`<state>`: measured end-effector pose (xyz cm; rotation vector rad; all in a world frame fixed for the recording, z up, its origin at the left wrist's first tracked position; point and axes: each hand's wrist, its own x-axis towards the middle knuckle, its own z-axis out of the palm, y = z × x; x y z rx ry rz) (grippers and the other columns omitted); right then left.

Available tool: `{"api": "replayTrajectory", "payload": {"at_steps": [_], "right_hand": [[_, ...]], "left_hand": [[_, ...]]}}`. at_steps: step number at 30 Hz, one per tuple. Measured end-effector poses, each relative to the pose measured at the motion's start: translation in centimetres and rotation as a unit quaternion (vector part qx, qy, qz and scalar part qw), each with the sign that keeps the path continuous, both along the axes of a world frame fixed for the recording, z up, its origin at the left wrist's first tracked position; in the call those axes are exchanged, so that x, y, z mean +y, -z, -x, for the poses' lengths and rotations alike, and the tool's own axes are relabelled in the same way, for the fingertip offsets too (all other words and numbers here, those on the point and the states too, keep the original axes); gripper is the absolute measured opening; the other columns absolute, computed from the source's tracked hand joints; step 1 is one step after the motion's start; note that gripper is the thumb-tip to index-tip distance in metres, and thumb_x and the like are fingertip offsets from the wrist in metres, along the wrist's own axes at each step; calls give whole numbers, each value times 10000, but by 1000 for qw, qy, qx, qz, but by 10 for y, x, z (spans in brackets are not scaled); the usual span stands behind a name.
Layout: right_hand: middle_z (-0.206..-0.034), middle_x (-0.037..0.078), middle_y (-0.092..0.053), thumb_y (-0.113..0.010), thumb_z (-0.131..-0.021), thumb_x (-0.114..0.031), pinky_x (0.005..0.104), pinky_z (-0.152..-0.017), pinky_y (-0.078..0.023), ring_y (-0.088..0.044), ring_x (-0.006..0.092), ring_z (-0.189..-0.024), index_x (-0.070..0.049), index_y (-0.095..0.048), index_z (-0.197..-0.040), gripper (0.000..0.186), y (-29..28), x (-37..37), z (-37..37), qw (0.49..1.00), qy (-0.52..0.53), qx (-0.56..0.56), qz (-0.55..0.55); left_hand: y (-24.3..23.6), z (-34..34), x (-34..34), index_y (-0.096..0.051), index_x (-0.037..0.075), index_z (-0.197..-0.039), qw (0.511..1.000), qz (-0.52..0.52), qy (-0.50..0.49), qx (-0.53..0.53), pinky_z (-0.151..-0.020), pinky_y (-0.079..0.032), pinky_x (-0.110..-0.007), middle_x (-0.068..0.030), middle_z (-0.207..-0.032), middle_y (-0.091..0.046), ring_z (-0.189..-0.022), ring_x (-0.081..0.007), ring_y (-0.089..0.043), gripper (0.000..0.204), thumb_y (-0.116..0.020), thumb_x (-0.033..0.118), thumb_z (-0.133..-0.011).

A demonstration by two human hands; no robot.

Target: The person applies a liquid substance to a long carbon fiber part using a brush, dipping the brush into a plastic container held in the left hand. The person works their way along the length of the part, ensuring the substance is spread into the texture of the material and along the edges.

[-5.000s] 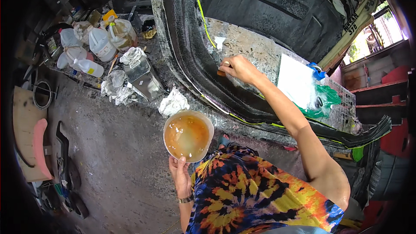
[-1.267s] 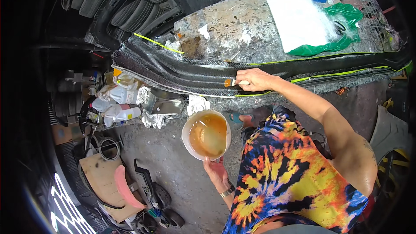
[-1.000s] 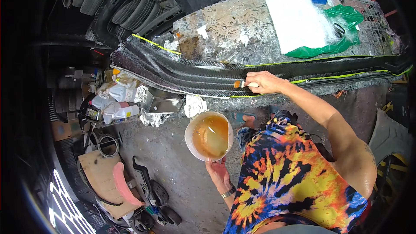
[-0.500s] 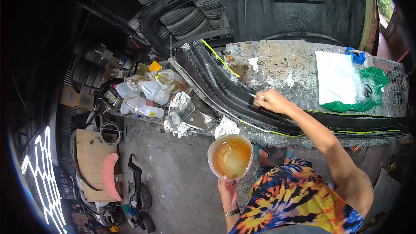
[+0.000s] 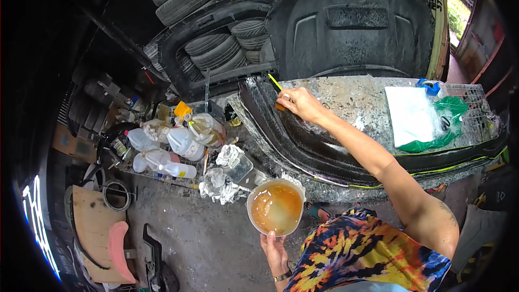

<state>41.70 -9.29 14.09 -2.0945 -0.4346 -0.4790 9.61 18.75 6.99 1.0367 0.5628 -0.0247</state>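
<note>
Looking down, we see the left hand holding a pale round container by its near edge, the thumb near the rim; the other fingers are mostly hidden beneath it, and the underside is out of our sight. Amber liquid fills much of it, though glare and a cloudy patch keep us from seeing the bottom.

The right hand has its grip closed on a small brush — we make out orange-brown bristles, while the fingers cover most of the handle. The brush is over the curved black woven strip, near its upper-left end; we cannot tell whether the bristles touch.

That strip lies along the near side of the worktop. The right forearm hides part of it, and its far right end fades into the dark rim of the view — too dim for us to read.
</note>
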Motion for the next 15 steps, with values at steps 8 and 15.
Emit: {"api": "replayTrajectory", "payload": {"at_steps": [8, 15], "right_hand": [[-719, 184, -631, -656, -869, -162, 397, -619, -471, -628, 349, -671, 2, -607, -862, 171, -53, -8, -40, 999, 4, -10, -35], [-818, 136, -617, -666, -847, -156, 383, -648, -495, -633, 305, -742, -25, -652, -937, 159, -55, -19, -23, 987, -57, -149, 28]], "left_hand": [[-7, -26, 21, -467, 56, -1214, 1000, -3, 30, -4, -811, -509, -369, -61, -1172, -561, -1032, -169, -569, 437, -683, 194, -861], [-18, -28, 5, -463, 59, -1216, 1000, -7, 14, 1, -820, -506, -372, -62, -1185, -554, -1036, -176, -566, 426, -665, 208, -872]]}}
